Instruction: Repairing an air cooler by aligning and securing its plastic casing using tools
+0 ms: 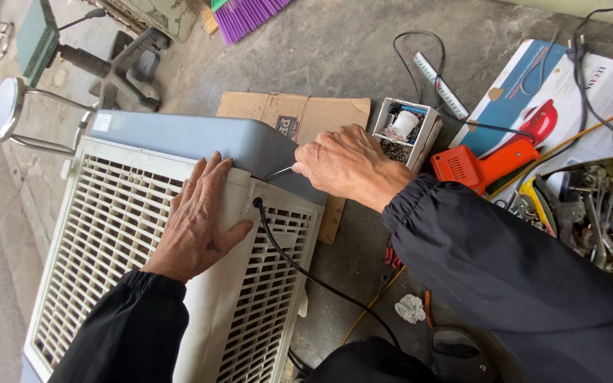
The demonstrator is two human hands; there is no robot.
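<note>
A white air cooler (pixel 115 234) with a slatted back grille lies tilted on the concrete floor, its grey top (pixel 200 138) pointing away from me. My left hand (pixel 200 216) rests flat, fingers spread, on the white strip between the two grilles. My right hand (pixel 349 163) is closed around a tool whose thin metal shaft (pixel 278 172) points at the cooler's upper edge; the handle is hidden in my fist. A black power cord (pixel 306 273) leaves a hole in the grille just below the tool tip.
A cardboard sheet (pixel 299 113) lies under the cooler. Right of it sit a small open box of parts (pixel 406 131), an orange heat tool (pixel 480 167), a printed carton (pixel 533 99) and a tray of wrenches (pixel 597 213). A chair base (pixel 118 67) and purple broom (pixel 246 14) stand behind.
</note>
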